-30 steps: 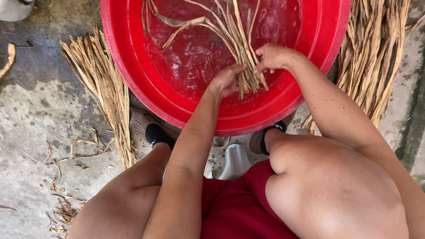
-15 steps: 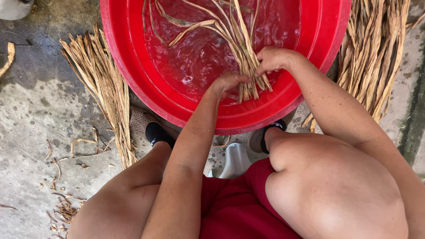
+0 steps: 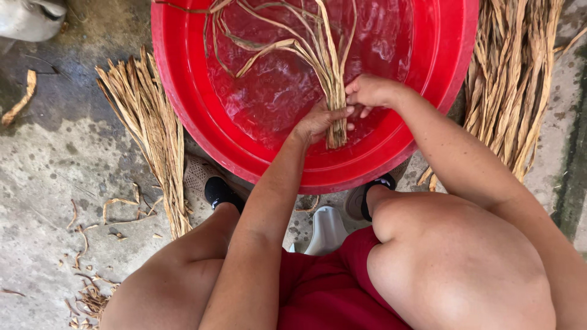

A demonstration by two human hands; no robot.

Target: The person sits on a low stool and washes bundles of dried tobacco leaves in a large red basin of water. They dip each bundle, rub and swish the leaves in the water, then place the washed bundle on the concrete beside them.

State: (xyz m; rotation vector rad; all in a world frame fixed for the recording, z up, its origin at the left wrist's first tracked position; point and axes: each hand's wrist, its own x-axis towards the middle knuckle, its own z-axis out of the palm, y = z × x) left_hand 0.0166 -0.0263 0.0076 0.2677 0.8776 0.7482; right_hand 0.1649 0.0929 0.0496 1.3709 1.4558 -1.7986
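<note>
**Operator A:** State the position of the fibre bundle [image 3: 333, 91].

**Operator B:** It lies in the red basin [image 3: 183, 91], upper centre of the frame. The loose ends fan out toward the top edge across the water; the gathered end points down toward the near rim. Judged from this layout, the strips sit in water to soak, and they are gathered at one end so they can be handled as a single bunch.

**Operator A:** Hand condition?

**Operator B:** The left hand [image 3: 318, 122] is closed around the gathered end from the left side. The right hand [image 3: 370, 91] is closed on the same bunch just above and to the right. The two hands touch each other, with the bundle passing between them.

**Operator A:** Surrounding stock?

**Operator B:** One dry strip pile [image 3: 153, 134] lies on the concrete floor [image 3: 55, 183] at left of the basin. A larger dry heap [image 3: 513, 79] lies at the upper right. Both are apart from the hands. Probably the piles stay beside the basin for easy reach.
</note>
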